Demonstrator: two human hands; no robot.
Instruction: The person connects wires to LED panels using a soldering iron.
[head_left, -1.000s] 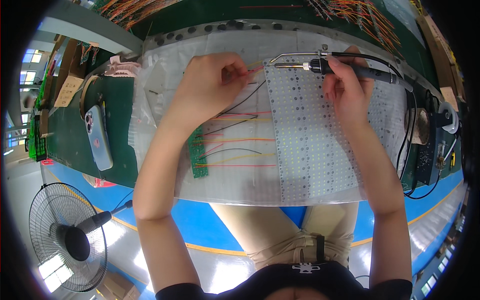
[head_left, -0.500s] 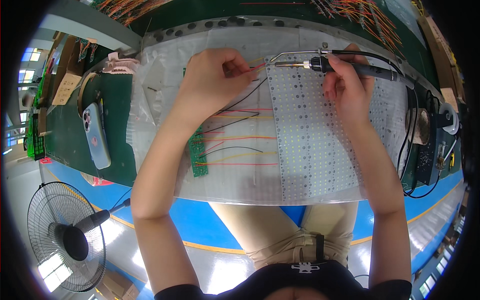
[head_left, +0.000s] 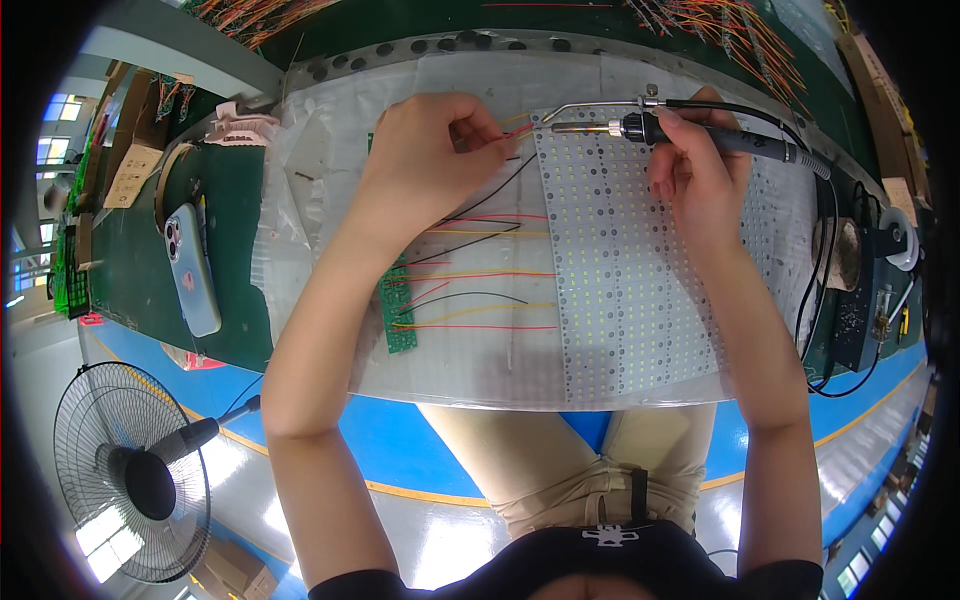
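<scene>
Red and yellow insulated wires at upper-left corner of flat white dotted panel: risk of scorching from stray black-handled soldering iron, or springing loose through slack pinch. Pinching wires in curled fingers of left hand, gripping iron in fingers of right hand, with both forearms angled inward.

Whitish sheeting bears a dotted panel and green board.
</scene>
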